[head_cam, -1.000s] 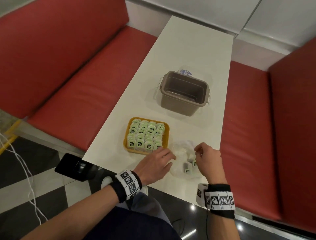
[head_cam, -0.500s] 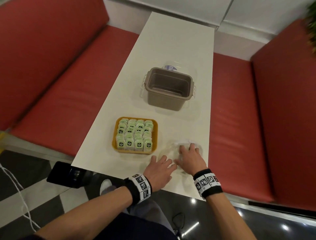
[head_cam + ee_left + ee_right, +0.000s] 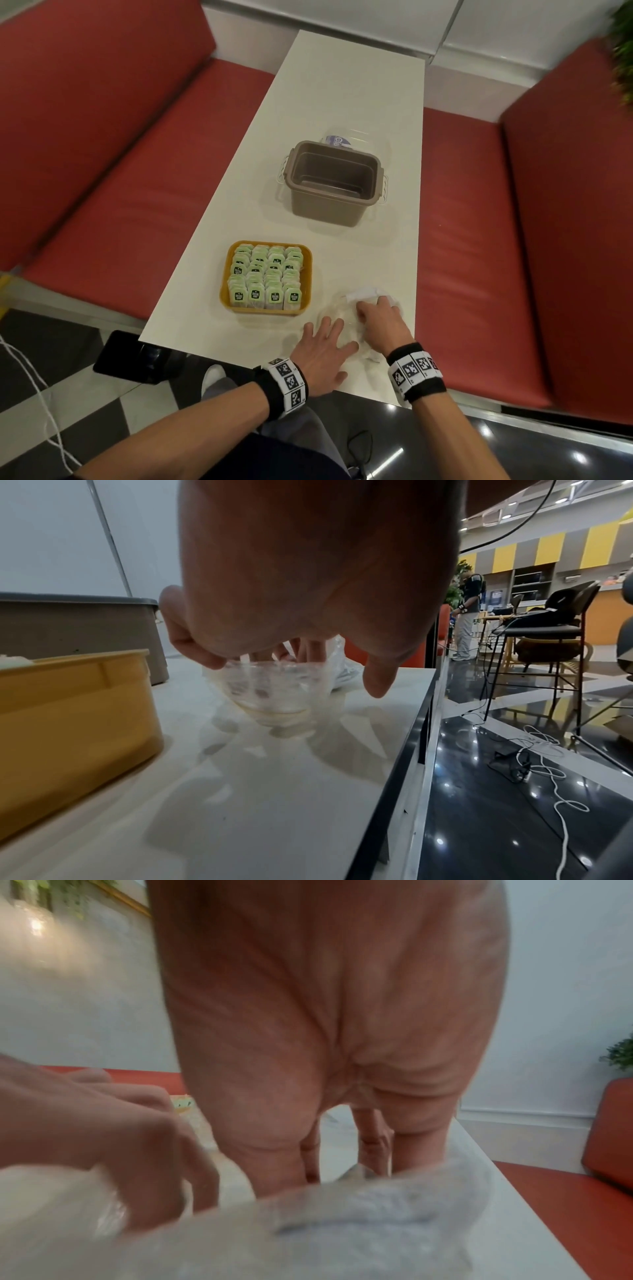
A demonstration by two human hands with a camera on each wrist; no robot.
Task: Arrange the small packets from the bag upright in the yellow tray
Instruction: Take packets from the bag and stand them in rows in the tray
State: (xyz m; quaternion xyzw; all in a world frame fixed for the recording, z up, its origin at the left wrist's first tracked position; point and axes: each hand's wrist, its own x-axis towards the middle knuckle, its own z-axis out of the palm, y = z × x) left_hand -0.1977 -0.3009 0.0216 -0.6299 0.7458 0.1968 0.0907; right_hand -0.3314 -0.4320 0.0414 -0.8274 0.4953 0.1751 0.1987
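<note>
The yellow tray (image 3: 307, 274) on the white table holds several rows of green-labelled packets (image 3: 265, 277), all upright. To its right lies the clear plastic bag (image 3: 337, 306), crumpled and nearly flat; I see no packets in it. My left hand (image 3: 327, 334) lies on the bag's near edge with its fingers spread. In the left wrist view the left hand's fingertips (image 3: 209, 660) press on the bag (image 3: 274, 693), beside the tray (image 3: 68, 710). My right hand (image 3: 375, 313) presses on the bag's right side. The bag (image 3: 308, 1231) is blurred in the right wrist view.
A grey bin (image 3: 332, 202) stands open farther back on the table, with a clear lid (image 3: 337, 140) behind it. Red benches (image 3: 120, 171) run along both sides. A black device (image 3: 137, 356) sits below the table's near left corner. The table's near edge is close under my wrists.
One second ago my right hand was curled at the bag, where small packets showed. Both hands now lie on the flattened bag. My head view has shifted.
</note>
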